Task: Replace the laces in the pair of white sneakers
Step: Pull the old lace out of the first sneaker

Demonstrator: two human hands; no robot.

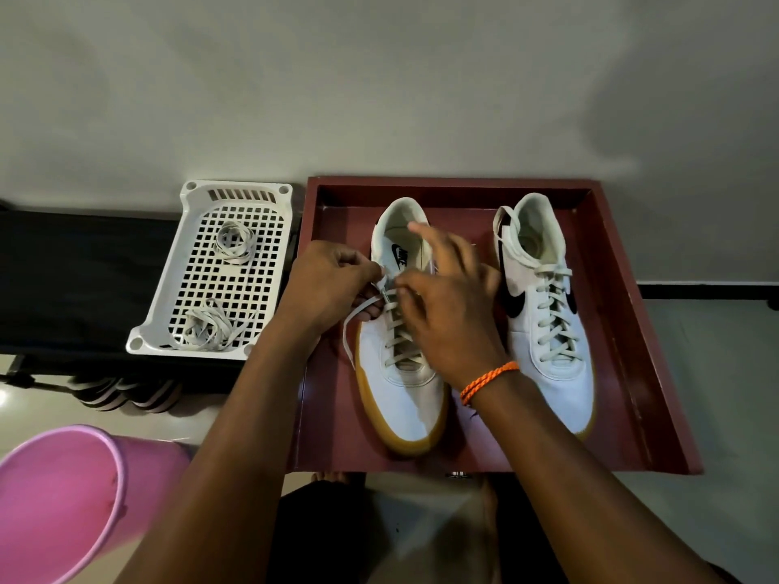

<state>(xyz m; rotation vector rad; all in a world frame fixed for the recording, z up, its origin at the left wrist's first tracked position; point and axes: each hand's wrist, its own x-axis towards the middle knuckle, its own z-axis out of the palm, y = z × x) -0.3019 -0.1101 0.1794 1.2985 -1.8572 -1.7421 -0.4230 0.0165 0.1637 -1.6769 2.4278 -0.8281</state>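
Both hands — left hand [326, 280], right hand [447, 305] — pinch the swoosh-marked sneaker's [400, 373] lace [358, 314].

This looks like a room in a home: a plain pale painted wall [379, 78] rises behind a glossy tiled floor [25, 398]. A pink plastic bucket [63, 499] stands low left, striped slippers [126, 394] tucked under a dark bench [76, 280].

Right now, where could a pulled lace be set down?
Free: basket middle, between the two lace bundles; tray floor right of the right sneaker. Crowded: the left sneaker, where both hands work.
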